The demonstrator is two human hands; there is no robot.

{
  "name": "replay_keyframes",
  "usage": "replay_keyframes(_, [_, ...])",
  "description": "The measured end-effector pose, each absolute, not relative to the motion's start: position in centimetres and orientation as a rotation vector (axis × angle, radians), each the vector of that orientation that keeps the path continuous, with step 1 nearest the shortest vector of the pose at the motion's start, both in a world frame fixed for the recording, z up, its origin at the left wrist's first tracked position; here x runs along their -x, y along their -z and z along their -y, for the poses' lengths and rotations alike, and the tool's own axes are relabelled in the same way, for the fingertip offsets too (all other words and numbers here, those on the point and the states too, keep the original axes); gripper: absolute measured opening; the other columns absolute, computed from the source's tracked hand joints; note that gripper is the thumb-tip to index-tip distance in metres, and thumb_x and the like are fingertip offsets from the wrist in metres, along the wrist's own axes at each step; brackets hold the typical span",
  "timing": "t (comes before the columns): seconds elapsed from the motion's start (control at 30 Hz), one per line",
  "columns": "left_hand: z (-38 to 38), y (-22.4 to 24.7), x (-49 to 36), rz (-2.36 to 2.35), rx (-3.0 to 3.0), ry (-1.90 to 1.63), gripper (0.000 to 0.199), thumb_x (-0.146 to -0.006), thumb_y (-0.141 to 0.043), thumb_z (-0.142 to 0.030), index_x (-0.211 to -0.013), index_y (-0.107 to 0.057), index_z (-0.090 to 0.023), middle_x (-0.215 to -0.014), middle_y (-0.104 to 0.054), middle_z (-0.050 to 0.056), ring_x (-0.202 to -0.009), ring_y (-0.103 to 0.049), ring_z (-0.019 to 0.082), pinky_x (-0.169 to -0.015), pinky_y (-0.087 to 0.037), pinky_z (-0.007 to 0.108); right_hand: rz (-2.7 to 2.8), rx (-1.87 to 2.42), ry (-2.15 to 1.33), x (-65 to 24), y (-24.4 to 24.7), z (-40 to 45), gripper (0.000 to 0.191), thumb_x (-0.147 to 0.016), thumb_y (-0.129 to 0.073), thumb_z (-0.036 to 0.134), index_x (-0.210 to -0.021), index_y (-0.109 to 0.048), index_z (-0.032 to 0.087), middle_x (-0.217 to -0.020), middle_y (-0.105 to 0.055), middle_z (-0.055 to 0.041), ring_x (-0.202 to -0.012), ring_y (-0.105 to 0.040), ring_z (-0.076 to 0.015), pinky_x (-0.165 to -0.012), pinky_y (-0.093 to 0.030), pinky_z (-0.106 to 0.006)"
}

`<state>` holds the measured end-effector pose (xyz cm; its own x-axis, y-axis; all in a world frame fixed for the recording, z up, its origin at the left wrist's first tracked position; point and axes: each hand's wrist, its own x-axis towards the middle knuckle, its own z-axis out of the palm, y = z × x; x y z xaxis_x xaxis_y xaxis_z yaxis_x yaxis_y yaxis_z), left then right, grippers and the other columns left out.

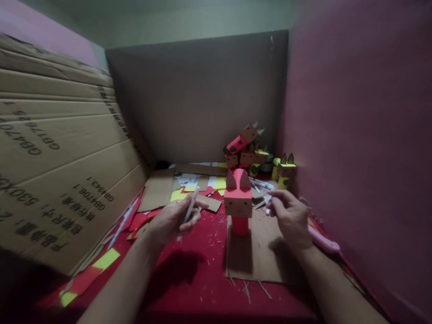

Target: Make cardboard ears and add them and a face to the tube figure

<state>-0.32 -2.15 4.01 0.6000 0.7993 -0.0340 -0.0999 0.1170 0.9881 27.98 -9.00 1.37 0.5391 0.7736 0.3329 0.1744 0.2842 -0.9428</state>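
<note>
My left hand [180,216] is closed around a slim white pen [191,208], which slants upward above the red table cover. On the other side, my right hand [288,213] pinches a small white piece [268,208] shaped like a pen cap. Between the hands stands a cardboard animal figure [238,202] with a red top, pointed ears, a drawn face and a red tube body. It stands upright on a flat cardboard sheet [266,265], and neither hand touches it.
More red figures [238,144] are piled at the back, near a yellow one [286,173]. Paper and cardboard scraps [158,189] lie behind my left hand. Orange-handled scissors [143,224] and a pink tool [324,239] flank the hands. A large cardboard panel [67,148] stands left.
</note>
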Motion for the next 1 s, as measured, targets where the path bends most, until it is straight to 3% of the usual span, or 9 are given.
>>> replay_keyframes(0.13, [5.8, -4.5, -0.6, -0.626, -1.315, -0.644, 0.037, -0.080, -0.073, -0.044, -0.100, -0.068, -0.014, -0.072, -0.063, 0.003, -0.047, -0.046, 0.005, -0.039, -0.032, 0.014, 0.958, 1.077, -0.473, -25.5, -1.8, 12.5, 0.012, -0.080, -0.062, 0.027, -0.087, -0.067, 0.020, -0.057, -0.060, 0.0051, -0.050, -0.051, -0.0091, -0.048, -0.043, -0.020])
replay_keyframes(0.23, [7.9, -4.6, -2.0, -0.584, -1.423, -0.497, 0.031, -0.086, -0.066, -0.044, -0.094, -0.068, -0.014, -0.076, -0.064, 0.004, -0.051, -0.048, 0.005, -0.043, -0.034, 0.014, 1.103, 0.963, -0.824, -22.5, -1.3, 15.0, 0.022, -0.080, -0.068, 0.030, -0.100, -0.071, 0.021, -0.062, -0.064, 0.0028, -0.050, -0.055, -0.0095, -0.045, -0.044, -0.020])
replay_keyframes(0.37, [9.1, -4.2, -3.7, -0.565, -1.565, -0.253, 0.039, -0.090, -0.058, -0.051, -0.084, -0.063, -0.013, -0.056, -0.056, -0.001, -0.043, -0.043, 0.006, -0.041, -0.032, 0.016, 0.919, 0.795, -1.261, -20.1, -0.3, 16.4, 0.022, -0.071, -0.082, 0.031, -0.089, -0.076, 0.021, -0.075, -0.066, 0.0003, -0.061, -0.061, -0.0109, -0.056, -0.053, -0.023])
replay_keyframes(0.47, [8.8, -3.5, -3.9, -0.560, -1.541, -0.248, 0.039, -0.092, -0.054, -0.050, -0.088, -0.063, -0.013, -0.055, -0.057, 0.000, -0.044, -0.047, 0.008, -0.044, -0.036, 0.019, 0.700, 0.816, -1.247, -20.6, 0.1, 16.3, 0.023, -0.067, -0.085, 0.035, -0.077, -0.075, 0.018, -0.057, -0.060, 0.0033, -0.045, -0.049, -0.0046, -0.043, -0.042, -0.015])
replay_keyframes(0.57, [8.3, -2.8, -3.4, -0.600, -1.484, -0.309, 0.035, -0.091, -0.056, -0.046, -0.091, -0.065, -0.012, -0.067, -0.062, 0.003, -0.048, -0.049, 0.008, -0.044, -0.037, 0.019, 0.592, 0.860, -1.168, -21.7, 0.2, 16.2, 0.027, -0.066, -0.085, 0.040, -0.078, -0.073, 0.018, -0.052, -0.060, 0.0043, -0.039, -0.045, -0.0024, -0.037, -0.034, -0.011])
replay_keyframes(0.63, [8.3, -2.6, -3.1, -0.633, -1.462, -0.325, 0.032, -0.088, -0.061, -0.043, -0.093, -0.065, -0.012, -0.075, -0.063, 0.004, -0.050, -0.048, 0.008, -0.043, -0.036, 0.018, 0.547, 0.876, -1.140, -22.1, 0.3, 16.3, 0.029, -0.066, -0.085, 0.041, -0.077, -0.071, 0.018, -0.054, -0.064, 0.0028, -0.040, -0.049, -0.0035, -0.038, -0.036, -0.011])
replay_keyframes(0.73, [8.8, -2.7, -3.0, -0.670, -1.463, -0.319, 0.027, -0.082, -0.068, -0.038, -0.094, -0.065, -0.013, -0.065, -0.057, -0.002, -0.048, -0.042, 0.006, -0.043, -0.033, 0.017, 0.526, 0.882, -1.135, -21.9, 0.6, 16.4, 0.031, -0.065, -0.086, 0.041, -0.077, -0.068, 0.018, -0.054, -0.065, 0.0029, -0.039, -0.050, -0.0037, -0.036, -0.036, -0.011])
replay_keyframes(0.87, [9.3, -2.8, -3.3, -0.706, -1.577, -0.345, 0.025, -0.085, -0.064, -0.039, -0.087, -0.063, -0.014, -0.058, -0.048, -0.006, -0.047, -0.037, 0.006, -0.043, -0.026, 0.017, 0.574, 0.872, -1.181, -21.1, 1.2, 16.3, 0.032, -0.065, -0.085, 0.039, -0.079, -0.066, 0.018, -0.053, -0.064, 0.0034, -0.039, -0.051, -0.0048, -0.035, -0.035, -0.012])
replay_keyframes(1.0, [9.2, -2.5, -3.3, -0.692, -1.668, -0.304, 0.028, -0.088, -0.058, -0.041, -0.089, -0.064, -0.014, -0.063, -0.053, -0.004, -0.048, -0.040, 0.006, -0.043, -0.028, 0.017, 0.650, 0.846, -1.304, -20.3, 1.5, 16.5, 0.030, -0.068, -0.084, 0.038, -0.082, -0.065, 0.018, -0.054, -0.064, 0.0038, -0.038, -0.048, -0.0050, -0.035, -0.034, -0.013])
